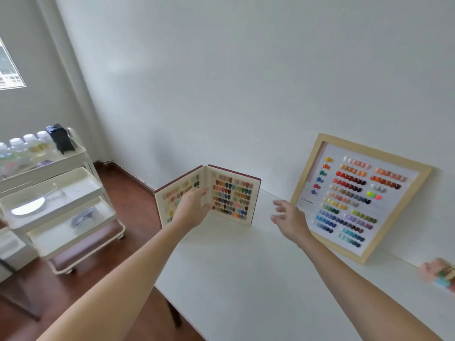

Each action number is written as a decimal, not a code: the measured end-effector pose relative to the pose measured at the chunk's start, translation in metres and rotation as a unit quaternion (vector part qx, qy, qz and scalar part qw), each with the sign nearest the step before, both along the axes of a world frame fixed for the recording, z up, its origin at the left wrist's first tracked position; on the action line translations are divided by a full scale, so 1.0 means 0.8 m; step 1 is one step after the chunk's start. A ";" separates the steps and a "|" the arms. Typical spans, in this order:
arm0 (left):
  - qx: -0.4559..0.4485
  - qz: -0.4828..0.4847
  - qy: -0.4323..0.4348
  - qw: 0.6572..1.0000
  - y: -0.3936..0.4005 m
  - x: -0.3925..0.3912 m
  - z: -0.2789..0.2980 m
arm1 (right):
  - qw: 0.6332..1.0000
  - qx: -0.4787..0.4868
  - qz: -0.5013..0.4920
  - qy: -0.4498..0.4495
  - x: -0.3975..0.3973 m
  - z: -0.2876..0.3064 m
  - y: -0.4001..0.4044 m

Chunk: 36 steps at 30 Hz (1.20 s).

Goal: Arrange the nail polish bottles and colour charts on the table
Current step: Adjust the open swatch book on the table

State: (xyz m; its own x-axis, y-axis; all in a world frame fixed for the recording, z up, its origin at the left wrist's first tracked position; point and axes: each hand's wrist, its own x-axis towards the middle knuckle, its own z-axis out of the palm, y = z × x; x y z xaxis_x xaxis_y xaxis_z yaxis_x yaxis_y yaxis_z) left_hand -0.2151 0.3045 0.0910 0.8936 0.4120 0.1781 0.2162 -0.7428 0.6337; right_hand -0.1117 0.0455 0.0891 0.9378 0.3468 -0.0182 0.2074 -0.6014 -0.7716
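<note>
A folding colour chart book point(231, 198) with a dark red cover stands open and upright at the far left corner of the white table point(246, 279). My left hand point(194, 209) holds it at the spine, fingers across the left page. To its right, a wooden-framed colour chart point(357, 195) leans against the wall. My right hand point(290, 217) hovers between the two charts with fingers spread, holding nothing. Pastel blocks, blurred point(440, 276), lie at the table's right edge.
A white three-tier trolley point(61, 193) stands left of the table on the wooden floor. Its top shelf carries several bottles with white caps point(29, 143) and a black box point(60, 137). The wall runs right behind the charts.
</note>
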 end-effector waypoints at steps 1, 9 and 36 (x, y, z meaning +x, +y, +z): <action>0.016 0.006 -0.002 1.000 0.011 0.003 0.002 | 1.000 -0.001 0.013 -0.019 0.007 0.003 0.011; 0.163 0.056 0.034 0.984 0.097 0.030 0.002 | 0.968 -0.063 0.139 -0.200 0.079 0.016 0.083; 0.179 -0.222 -0.031 0.958 0.195 0.148 -0.027 | 0.921 -0.287 0.168 -0.204 0.227 0.004 0.091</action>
